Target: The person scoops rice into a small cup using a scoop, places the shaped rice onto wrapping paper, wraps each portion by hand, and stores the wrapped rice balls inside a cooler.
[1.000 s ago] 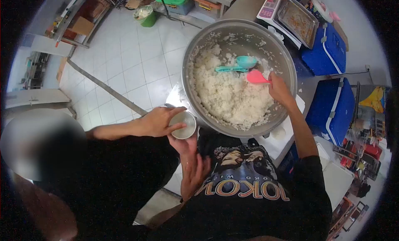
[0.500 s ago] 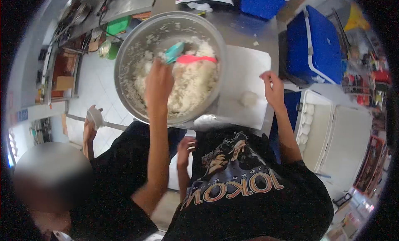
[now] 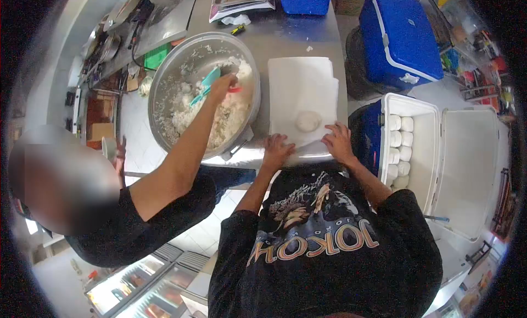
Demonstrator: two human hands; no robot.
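Note:
A rounded white rice portion [image 3: 308,121] lies near the front of the stacked white paper sheets [image 3: 296,82]. At the paper's near left corner, my left hand [image 3: 279,152] has its fingers curled on the edge. My right hand [image 3: 338,143] pinches the near right edge, just beside the rice portion. Left of the paper stands a large metal pot [image 3: 157,107] of loose rice [image 3: 189,117]. Inside it are a turquoise scoop [image 3: 209,79] and a pink paddle [image 3: 235,89], with a co-worker's hand [image 3: 223,86] at the paddle.
The co-worker's arm [image 3: 178,164] reaches across from the left; their other hand is by a bowl [image 3: 109,148]. An open cooler [image 3: 420,107] holding several wrapped white portions is on the right. A closed blue cooler [image 3: 403,38] and a yellow-black cutter [image 3: 237,30] are farther back.
The view has swung right. My right hand has let go of the pink paddle and moved to the paper. My left hand has come up to the paper. The co-worker's hand has reached the paddle.

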